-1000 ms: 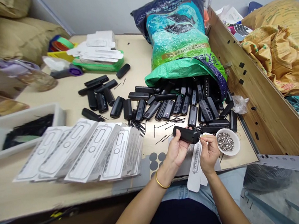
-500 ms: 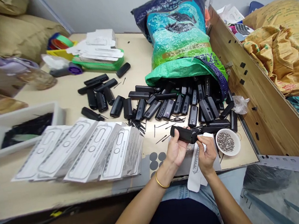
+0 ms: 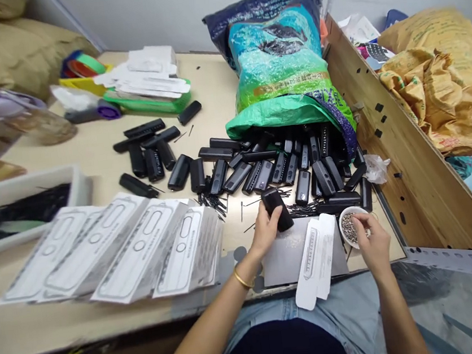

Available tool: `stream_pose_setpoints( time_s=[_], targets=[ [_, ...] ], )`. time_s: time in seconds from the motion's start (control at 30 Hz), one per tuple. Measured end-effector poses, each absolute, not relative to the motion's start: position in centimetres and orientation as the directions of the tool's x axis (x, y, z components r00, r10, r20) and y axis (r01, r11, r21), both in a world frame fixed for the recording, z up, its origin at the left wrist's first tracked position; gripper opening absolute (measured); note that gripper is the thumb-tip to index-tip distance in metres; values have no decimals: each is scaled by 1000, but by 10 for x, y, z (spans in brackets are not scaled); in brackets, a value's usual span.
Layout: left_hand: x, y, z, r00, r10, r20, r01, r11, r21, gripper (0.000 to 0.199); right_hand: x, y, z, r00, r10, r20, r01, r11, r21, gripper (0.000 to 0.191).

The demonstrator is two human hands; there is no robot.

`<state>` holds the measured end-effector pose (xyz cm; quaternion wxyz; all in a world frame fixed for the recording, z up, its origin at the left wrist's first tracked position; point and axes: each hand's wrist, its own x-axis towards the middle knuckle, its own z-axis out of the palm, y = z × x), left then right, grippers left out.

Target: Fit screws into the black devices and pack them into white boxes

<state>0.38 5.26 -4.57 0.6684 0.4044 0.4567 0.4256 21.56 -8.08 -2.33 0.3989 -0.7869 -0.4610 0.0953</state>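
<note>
Black case (image 3: 278, 211), one, held by the left hand (image 3: 263, 233) over the far edge of a grey sheet (image 3: 276, 263) on the counter (image 3: 204, 81); white bowl (image 3: 350, 210) of small metal pieces (image 3: 348, 229), one, reached into by the right hand (image 3: 374, 243), whose grasp cannot be told; white carton (image 3: 313, 256), one, laid beside the bowl.

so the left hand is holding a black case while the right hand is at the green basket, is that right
Not quite: the right hand is at the small white bowl of metal pieces, as the head view shows. The left hand is indeed holding a black case.
</note>
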Motion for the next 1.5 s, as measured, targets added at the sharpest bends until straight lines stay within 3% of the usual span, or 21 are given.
stream_pose_setpoints(
  time_s=[0.07, 0.17, 0.23, 0.3, 0.4, 0.5, 0.57, 0.63, 0.7, 0.77, 0.83, 0.9, 1.07, 1.2, 1.3, 1.5],
  targets=[
    [7, 70, -48, 101, 961, -257, -164, 271, 948, 35, 216, -77, -28, 378, 920, 99, 766, -251, -592, 14],
    [14, 82, -48, 3, 977, -211, -167, 208, 964, 49, 205, -66, -38, 137, 990, -36, 948, -142, -286, 14],
    [16, 79, -46, -1, 991, -131, -164, 129, 978, 56, 199, -56, -43, 95, 992, -83, 988, -104, -116, 28],
    [16, 67, -41, 107, 992, -69, -146, 84, 986, 52, 200, -45, -44, 95, 984, -152, 992, -106, -63, 31],
    [11, 42, -30, 395, 914, -96, -97, 146, 985, 40, 209, -29, -38, 25, 968, -251, 980, -73, -184, 12],
    [5, 21, -19, 572, 784, -241, -86, 350, 933, 44, 214, -16, -26, -48, 986, -160, 893, -29, -448, 11],
    [1, 12, -13, 717, 602, -350, -118, 600, 792, 40, 214, -10, -17, -56, 997, -53, 754, 8, -657, 11],
    [-2, 7, -11, 846, 394, -359, -121, 798, 590, 35, 212, -6, -11, -83, 997, 4, 517, 46, -855, 17],
    [-4, 6, -10, 875, 342, -343, -151, 865, 478, 36, 207, -4, -9, -93, 995, 32, 241, 53, -969, 24],
    [-5, 7, -10, 841, 419, -341, -222, 843, 490, 41, 198, -4, -10, 0, 998, 57, 90, 56, -994, 23],
    [-6, 10, -9, 791, 517, -328, -287, 786, 547, 54, 184, -6, -13, 175, 983, 64, 111, 45, -993, 17],
    [-5, 13, -8, 748, 585, -314, -318, 731, 604, 68, 167, -10, -18, 291, 956, 21, 149, -24, -989, 23],
    [-3, 16, -8, 696, 622, -359, -215, 657, 723, 61, 133, -20, -24, 346, 930, -126, 76, -162, -984, 30],
    [-3, 17, -14, 601, 705, -376, -159, 567, 808, 72, 125, -18, -23, 471, 881, -53, 11, -66, -998, 20],
    [-6, 17, -15, 616, 689, -382, -112, 557, 823, 82, 126, -12, -24, 431, 900, -64, -76, -34, -997, 19],
    [-10, 12, -17, 580, 758, -300, 112, 290, 950, 88, 124, -2, -37, 431, 882, -192, -155, -137, -978, 24]
  ],
)
